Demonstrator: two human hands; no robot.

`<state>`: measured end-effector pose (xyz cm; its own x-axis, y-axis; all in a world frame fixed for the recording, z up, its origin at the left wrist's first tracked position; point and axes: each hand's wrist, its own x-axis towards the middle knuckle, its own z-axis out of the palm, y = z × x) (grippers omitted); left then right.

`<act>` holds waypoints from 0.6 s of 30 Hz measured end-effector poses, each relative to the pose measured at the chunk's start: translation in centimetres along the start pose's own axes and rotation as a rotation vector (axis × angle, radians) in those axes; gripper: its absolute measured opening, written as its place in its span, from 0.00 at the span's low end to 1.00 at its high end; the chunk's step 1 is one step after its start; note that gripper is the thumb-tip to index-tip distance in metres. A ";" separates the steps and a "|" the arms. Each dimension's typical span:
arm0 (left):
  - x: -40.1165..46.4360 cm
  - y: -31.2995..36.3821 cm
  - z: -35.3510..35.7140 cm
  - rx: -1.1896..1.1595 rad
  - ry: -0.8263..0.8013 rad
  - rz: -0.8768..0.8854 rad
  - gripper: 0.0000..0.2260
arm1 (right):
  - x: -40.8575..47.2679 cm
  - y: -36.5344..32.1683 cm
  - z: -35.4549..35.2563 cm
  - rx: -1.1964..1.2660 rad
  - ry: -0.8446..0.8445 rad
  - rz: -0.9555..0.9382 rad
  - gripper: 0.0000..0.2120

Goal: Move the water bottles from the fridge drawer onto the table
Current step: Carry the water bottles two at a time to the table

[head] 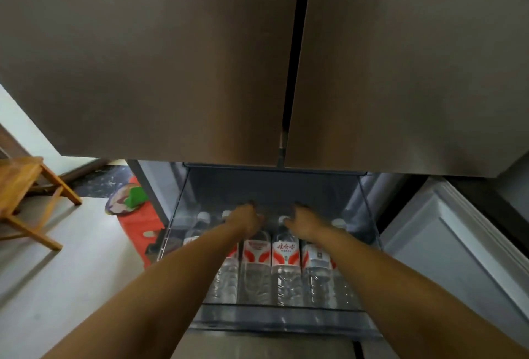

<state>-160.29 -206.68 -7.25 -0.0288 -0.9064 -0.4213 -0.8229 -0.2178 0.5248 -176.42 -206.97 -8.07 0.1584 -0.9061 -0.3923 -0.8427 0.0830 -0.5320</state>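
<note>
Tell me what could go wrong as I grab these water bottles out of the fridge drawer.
The bottles lie packed side by side, so pulling one by its cap end may drag or roll its neighbours. Both hands, left hand and right hand, reach deep under the closed fridge doors; lifting fast could knock knuckles or a bottle against them.

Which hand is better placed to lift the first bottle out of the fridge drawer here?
Roughly even, slight edge to the left hand: it sits over the neck of a water bottle in the middle of the fridge drawer. The right hand lies between two caps. Neither grip is visibly closed.
</note>
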 end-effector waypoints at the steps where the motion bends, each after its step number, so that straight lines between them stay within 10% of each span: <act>1: 0.3 -0.1 0.1 -0.012 -0.025 -0.014 0.18 | 0.5 0.2 0.3 -0.010 -0.014 0.017 0.24; 18: 1.3 -0.6 1.3 -0.387 -0.135 -0.084 0.06 | 3.2 0.5 2.0 0.256 -0.075 0.181 0.14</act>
<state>-160.55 -207.30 -9.07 -0.0664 -0.8299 -0.5540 -0.5522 -0.4319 0.7131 -175.29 -208.99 -11.08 0.0630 -0.8346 -0.5472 -0.7056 0.3505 -0.6158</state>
